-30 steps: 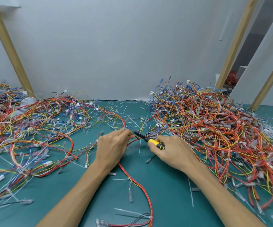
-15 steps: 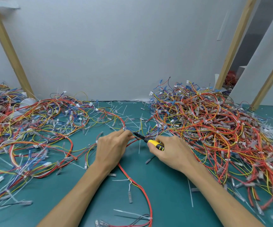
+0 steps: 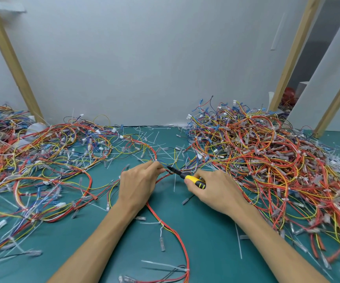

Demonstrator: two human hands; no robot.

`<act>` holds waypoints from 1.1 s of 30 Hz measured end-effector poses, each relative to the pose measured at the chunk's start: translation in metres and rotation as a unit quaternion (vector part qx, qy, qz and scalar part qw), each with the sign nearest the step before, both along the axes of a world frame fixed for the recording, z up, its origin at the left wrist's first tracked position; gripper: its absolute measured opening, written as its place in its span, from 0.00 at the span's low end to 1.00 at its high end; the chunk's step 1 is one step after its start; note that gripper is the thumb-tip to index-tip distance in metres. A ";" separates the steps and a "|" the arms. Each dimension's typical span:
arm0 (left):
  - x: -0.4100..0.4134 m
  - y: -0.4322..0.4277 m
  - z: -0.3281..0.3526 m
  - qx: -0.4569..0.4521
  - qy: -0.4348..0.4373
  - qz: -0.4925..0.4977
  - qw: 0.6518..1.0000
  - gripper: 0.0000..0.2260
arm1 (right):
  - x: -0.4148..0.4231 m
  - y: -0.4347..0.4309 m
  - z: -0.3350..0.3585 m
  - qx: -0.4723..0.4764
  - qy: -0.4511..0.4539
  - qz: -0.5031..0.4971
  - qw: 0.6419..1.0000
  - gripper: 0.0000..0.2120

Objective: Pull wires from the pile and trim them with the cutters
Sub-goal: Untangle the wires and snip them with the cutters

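My left hand [image 3: 138,181] pinches a bundle of red and yellow wires [image 3: 171,227] at mid-table; the bundle trails toward me under my wrist. My right hand [image 3: 216,188] grips the yellow-and-black handled cutters [image 3: 192,179], whose dark jaws point left and meet the wires right at my left fingertips. A large tangled pile of red, yellow and blue wires [image 3: 267,158] rises to the right, touching my right hand's far side.
A flatter spread of loose wires [image 3: 42,164] covers the left of the green mat [image 3: 205,231]. Cut white ties and clear connector bits litter the mat. A grey wall with slanted wooden posts [image 3: 11,64] stands behind.
Hardly anything differs: both hands stay together at mid-table, with the cutter jaws at the wires held by my left fingers.
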State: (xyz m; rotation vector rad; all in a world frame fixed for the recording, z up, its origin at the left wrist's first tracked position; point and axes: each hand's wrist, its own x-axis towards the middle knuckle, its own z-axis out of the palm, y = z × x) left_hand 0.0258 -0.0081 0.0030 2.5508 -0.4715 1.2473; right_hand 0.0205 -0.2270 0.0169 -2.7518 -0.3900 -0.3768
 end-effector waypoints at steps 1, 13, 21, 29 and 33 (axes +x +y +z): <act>0.000 0.000 0.000 0.001 -0.001 0.000 1.000 0.07 | 0.000 0.000 0.000 0.000 0.004 -0.003 1.000 0.21; -0.001 0.002 0.000 -0.001 0.005 0.003 1.000 0.06 | 0.000 -0.002 0.001 0.000 0.005 0.008 1.000 0.22; 0.001 0.002 -0.002 -0.003 0.012 0.015 1.000 0.06 | 0.000 -0.005 0.003 0.003 0.012 0.022 1.000 0.22; 0.000 0.001 -0.002 -0.005 0.017 0.019 1.000 0.06 | 0.000 -0.010 0.008 0.003 0.031 0.049 0.998 0.32; 0.001 0.002 -0.003 -0.003 0.017 0.019 1.000 0.06 | -0.001 -0.011 0.009 0.009 0.049 0.063 0.997 0.25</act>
